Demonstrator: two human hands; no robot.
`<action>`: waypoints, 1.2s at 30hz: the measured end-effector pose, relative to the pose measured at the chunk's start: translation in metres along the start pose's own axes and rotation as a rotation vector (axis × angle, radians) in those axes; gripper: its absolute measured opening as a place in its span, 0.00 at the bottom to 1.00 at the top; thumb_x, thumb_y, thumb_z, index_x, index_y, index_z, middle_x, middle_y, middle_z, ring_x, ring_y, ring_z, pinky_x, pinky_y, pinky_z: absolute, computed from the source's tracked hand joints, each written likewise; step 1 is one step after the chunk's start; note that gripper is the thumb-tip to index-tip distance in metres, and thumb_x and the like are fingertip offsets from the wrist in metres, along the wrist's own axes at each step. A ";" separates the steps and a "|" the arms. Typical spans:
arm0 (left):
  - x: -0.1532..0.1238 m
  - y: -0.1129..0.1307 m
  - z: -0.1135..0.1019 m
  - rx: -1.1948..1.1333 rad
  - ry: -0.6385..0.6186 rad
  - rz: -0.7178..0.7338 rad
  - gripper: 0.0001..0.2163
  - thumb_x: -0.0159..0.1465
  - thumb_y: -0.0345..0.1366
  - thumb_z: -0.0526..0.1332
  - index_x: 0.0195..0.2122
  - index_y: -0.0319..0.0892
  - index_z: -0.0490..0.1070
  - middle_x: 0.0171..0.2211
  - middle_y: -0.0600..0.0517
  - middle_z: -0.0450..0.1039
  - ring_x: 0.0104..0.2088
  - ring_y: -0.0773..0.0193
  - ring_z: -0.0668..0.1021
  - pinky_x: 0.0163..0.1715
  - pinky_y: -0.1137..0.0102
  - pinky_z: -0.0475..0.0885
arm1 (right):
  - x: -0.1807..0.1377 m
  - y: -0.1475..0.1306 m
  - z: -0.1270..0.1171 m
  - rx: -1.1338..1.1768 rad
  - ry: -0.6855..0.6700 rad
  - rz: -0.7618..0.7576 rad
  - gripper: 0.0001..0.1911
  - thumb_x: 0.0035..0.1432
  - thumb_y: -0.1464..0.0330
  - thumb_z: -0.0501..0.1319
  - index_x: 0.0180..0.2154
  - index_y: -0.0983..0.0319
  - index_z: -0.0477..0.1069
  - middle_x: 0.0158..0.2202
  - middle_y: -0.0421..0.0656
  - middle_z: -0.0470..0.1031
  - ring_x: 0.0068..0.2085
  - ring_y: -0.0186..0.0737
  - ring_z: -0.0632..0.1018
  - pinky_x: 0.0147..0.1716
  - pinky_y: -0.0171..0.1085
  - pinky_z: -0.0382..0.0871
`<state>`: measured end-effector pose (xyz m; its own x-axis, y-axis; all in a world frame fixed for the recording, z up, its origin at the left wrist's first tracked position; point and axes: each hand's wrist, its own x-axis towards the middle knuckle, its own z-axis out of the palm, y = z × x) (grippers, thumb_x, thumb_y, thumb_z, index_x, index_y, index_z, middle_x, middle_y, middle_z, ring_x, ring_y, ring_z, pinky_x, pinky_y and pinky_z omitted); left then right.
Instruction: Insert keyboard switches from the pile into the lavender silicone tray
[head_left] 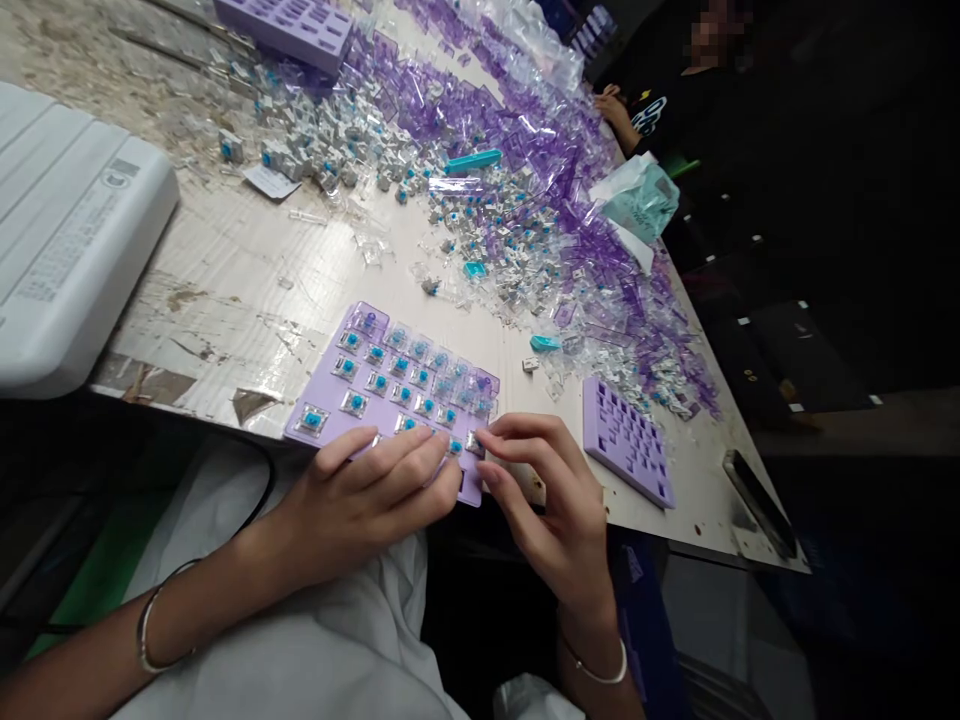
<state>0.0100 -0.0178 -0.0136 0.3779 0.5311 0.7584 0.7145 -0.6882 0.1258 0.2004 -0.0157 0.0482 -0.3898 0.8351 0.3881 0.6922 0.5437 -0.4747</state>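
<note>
A purple tray point(327, 402) filled with several blue-stemmed key switches lies at the table's near edge. My left hand point(367, 490) rests on the tray's near edge, fingers curled over the front row of switches. My right hand point(547, 495) is at the tray's near right corner, thumb and forefinger pinched on a small switch point(475, 440) there. An empty purple tray point(626, 440) lies just right of my right hand.
A big heap of clear purple covers and loose switches point(525, 150) runs along the table. A white device point(67, 230) sits at left, another purple tray point(289, 25) at the back, a phone point(757, 500) at the right edge. Another person's hand point(611, 105) works at the far end.
</note>
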 end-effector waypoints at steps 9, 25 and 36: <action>0.000 0.004 0.002 -0.022 0.040 -0.052 0.10 0.68 0.29 0.56 0.43 0.51 0.72 0.45 0.64 0.78 0.51 0.77 0.73 0.49 0.74 0.61 | -0.008 -0.004 0.015 -0.322 0.111 -0.207 0.20 0.59 0.80 0.57 0.51 0.59 0.69 0.40 0.48 0.78 0.38 0.45 0.77 0.35 0.44 0.70; 0.002 0.011 0.001 -0.036 0.021 -0.055 0.08 0.69 0.32 0.55 0.42 0.51 0.72 0.46 0.69 0.76 0.52 0.81 0.73 0.52 0.79 0.60 | -0.025 0.002 0.024 -0.096 0.294 -0.057 0.18 0.58 0.82 0.57 0.43 0.56 0.74 0.34 0.42 0.75 0.36 0.41 0.76 0.34 0.43 0.72; 0.003 0.004 0.011 -0.180 0.171 0.029 0.06 0.69 0.34 0.56 0.41 0.43 0.73 0.39 0.56 0.80 0.40 0.70 0.77 0.45 0.70 0.63 | -0.031 0.001 0.026 -0.111 0.259 -0.113 0.16 0.59 0.82 0.56 0.45 0.60 0.71 0.35 0.45 0.74 0.36 0.41 0.75 0.33 0.42 0.74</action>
<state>0.0211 -0.0135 -0.0178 0.2807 0.4289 0.8586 0.5826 -0.7871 0.2027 0.1970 -0.0388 0.0155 -0.3101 0.7130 0.6289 0.7212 0.6074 -0.3330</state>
